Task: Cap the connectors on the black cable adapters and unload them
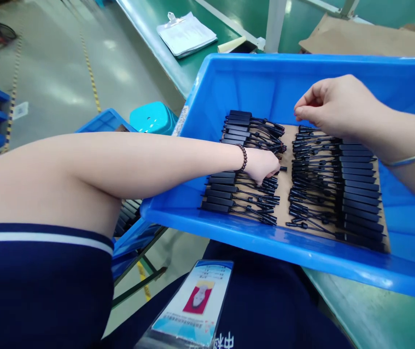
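Observation:
Two rows of black modules with short cables lie on brown cardboard (284,194) inside a blue bin (251,87). My left hand (262,165) reaches into the left row (218,198), its fingers closed on a cable; a black plug end (283,168) sticks out past the fingertips. Above the far end of the right row (360,189) hovers my right hand (341,106), thumb and fingers pinched together. Whatever may be between those fingertips is too small to make out. The left forearm crosses over the bin's left wall and covers part of the left row.
The bin stands on a green table (370,303). Behind it are a clipboard with papers (187,35), a metal post (275,26) and a cardboard sheet (367,39). To the left are a turquoise stool (152,118) and another blue bin (107,119). An ID badge (196,303) hangs in front.

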### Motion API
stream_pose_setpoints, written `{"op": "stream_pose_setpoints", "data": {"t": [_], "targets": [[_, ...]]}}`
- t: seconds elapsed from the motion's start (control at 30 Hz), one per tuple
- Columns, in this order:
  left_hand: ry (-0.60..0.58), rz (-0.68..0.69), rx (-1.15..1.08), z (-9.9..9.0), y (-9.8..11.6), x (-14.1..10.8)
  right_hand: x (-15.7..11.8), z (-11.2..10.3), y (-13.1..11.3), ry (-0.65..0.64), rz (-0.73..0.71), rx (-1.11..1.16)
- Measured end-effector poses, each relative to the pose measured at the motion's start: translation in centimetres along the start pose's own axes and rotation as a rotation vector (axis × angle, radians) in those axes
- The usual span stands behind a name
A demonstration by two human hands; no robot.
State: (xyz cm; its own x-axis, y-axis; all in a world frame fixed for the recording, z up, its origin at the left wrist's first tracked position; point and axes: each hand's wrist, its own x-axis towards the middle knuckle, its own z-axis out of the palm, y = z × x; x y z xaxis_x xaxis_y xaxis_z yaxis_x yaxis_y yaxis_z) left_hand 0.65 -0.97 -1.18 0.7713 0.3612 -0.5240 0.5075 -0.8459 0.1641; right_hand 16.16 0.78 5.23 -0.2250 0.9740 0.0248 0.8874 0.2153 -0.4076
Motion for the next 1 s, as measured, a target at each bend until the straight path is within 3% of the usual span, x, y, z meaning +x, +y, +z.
{"op": "stream_pose_setpoints", "data": {"t": [0.13,0.3,0.5,0.73,1.0], "targets": [[0.02,-0.045,-0.003,-0.4,0.6,-0.3,-0.6,-0.9,-1.0,-0.053,-0.053,-0.118],[0.015,-0.102,-0.081,-0.9,0.9,-0.4,-2.3,-0.1,-0.4,-0.162,0.025,-0.109],[-0.057,-0.222,-0.143,-1.0,0.5,0.1,-3.8,1.0,1.5,-0.126,0.078,0.015],[0.01,-0.14,-0.061,0.2,0.2,0.3,-4.1,0.4,1.8,-0.081,0.086,0.122],[-0.067,-0.103,-0.37,-0.4,-1.9,-0.1,-3.9,2.5,2.6,-0.227,0.084,0.174]]}}
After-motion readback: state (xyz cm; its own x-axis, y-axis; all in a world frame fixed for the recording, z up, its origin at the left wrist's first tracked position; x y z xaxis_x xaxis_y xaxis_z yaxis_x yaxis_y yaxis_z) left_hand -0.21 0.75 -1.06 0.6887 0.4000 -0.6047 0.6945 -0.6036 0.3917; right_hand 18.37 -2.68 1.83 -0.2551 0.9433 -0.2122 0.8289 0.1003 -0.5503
